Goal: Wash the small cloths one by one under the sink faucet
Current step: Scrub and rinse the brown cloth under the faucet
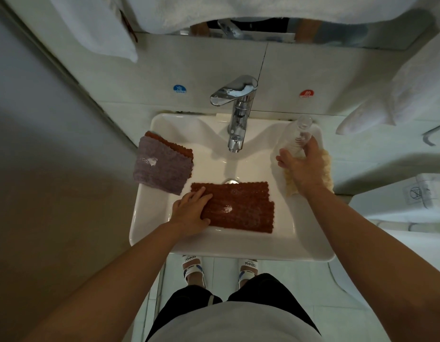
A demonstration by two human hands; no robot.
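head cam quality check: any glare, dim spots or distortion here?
Head view: glare on the chrome faucet; dim overall, the left wall in shadow; wide-angle bend curves the sink edges; the clear bottle in the right hand is faint against the white basin.

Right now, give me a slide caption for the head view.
Left hand presses a brown cloth in the sink; right hand holds a clear bottle.

Dim, greenish light; glare on the faucet (235, 95); edges bend (wide-angle), corners dark.
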